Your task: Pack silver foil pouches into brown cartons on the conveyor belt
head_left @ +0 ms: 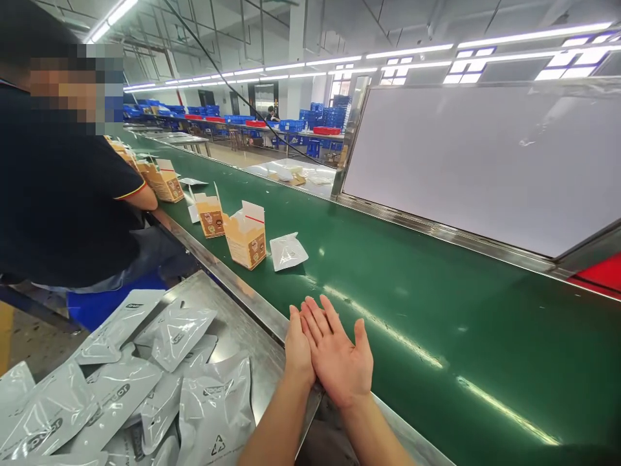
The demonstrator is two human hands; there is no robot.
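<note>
My right hand [339, 359] is held palm up over the near edge of the green conveyor belt [436, 291], fingers stretched out and nothing on the palm. Against its left side rests my left hand [298, 349], partly behind it, with its thumb up and its other fingers mostly hidden. Beyond them on the belt lies a white sachet [288, 251]. Beside the sachet stands an open-topped orange carton [246, 239], with another open carton [210, 213] just behind it. Silver-white pouches [116, 395] lie in a pile on the metal table [233, 323] at the lower left.
A person in a dark shirt [58, 194] sits at the left beside the belt, near more cartons [162, 178]. A large white panel [475, 162] in a metal frame rises along the belt's far side. Blue and red bins [326, 131] are in the background.
</note>
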